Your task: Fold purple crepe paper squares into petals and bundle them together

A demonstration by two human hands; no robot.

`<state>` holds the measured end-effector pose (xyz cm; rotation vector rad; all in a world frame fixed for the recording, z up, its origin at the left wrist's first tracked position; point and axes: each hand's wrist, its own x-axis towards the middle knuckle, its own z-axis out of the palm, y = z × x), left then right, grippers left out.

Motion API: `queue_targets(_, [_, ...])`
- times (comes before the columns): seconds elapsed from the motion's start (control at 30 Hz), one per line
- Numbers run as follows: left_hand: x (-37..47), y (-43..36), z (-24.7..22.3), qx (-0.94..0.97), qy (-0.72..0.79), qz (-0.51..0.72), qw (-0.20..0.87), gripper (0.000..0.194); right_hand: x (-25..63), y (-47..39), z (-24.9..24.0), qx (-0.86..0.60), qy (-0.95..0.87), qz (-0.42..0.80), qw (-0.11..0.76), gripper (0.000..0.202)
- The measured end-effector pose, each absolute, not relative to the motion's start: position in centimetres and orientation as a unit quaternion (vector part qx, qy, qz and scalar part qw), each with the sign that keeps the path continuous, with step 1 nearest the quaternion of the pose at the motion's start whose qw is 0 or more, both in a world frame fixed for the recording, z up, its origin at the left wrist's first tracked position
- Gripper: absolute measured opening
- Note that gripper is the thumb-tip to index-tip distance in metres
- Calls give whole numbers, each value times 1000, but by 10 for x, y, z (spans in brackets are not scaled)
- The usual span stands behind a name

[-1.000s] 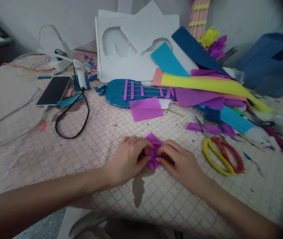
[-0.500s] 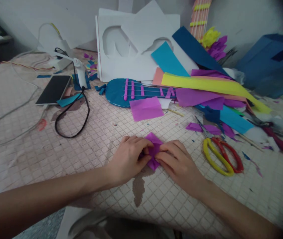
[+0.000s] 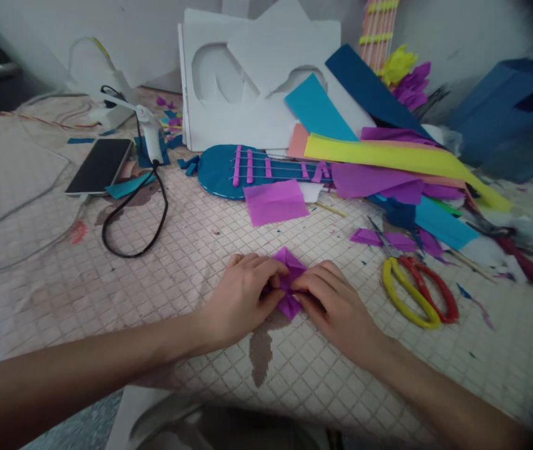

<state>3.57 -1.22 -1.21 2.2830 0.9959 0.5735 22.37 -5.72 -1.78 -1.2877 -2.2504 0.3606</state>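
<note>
Between my hands lies a small folded piece of purple paper (image 3: 289, 306), its corners pointing away from me and toward me. My left hand (image 3: 248, 290) pinches its left side, thumb and fingers close together. From the right, my right hand (image 3: 335, 303) grips the paper's opposite side, its fingertips almost meeting the left ones near the centre. The fingers hide the sides of the folds. Beyond the hands, a flat purple paper square (image 3: 276, 203) rests against a blue paper guitar (image 3: 222, 172) with purple strips and thin strings.
Scissors (image 3: 411, 294) with yellow and red handles lie right of my right hand, beside purple scraps. Coloured paper strips (image 3: 379, 150) are heaped at the back right. Left are a phone (image 3: 101, 165) and a black cord loop (image 3: 166, 209). White boards (image 3: 257, 125) lean behind.
My right hand has shifted slightly left, its fingertips closer to the middle of the purple paper. The left hand keeps its hold. The view has tipped very slightly.
</note>
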Motion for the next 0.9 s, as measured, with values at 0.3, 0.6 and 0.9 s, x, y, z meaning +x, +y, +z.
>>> queue_targets(0.3, [36, -12, -13, 850, 380, 216, 294, 18, 223, -57, -18, -479, -829, 130, 256, 13])
queue_targets(0.6, [37, -13, -13, 855, 380, 212, 283, 16, 222, -59, -19, -466, -847, 71, 245, 16])
queue_targets(0.9, [37, -13, -13, 860, 375, 213, 275, 18, 221, -61, -19, -445, -859, 15, 253, 18])
